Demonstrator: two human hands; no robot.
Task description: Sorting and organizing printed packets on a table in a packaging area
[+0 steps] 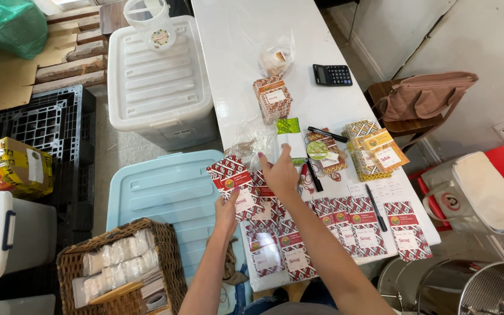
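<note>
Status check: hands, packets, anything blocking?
Left hand holds red patterned packet. Right hand open over packet rows. Pens close by, nothing blocking.

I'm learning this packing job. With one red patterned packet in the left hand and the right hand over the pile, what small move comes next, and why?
Probably set the packet held by the left hand down beside the row of packets on the table; the right hand rests on the loose overlapping ones, and the row already lies flat and ordered.

Left hand (227, 211) pinches a red patterned packet (231, 182) at the white surface (234, 46) edge; right hand (279, 173) lies flat just beyond its fingers (234, 192), more packets (345, 227) spread right of them, wicker basket (164, 256) below left
</note>
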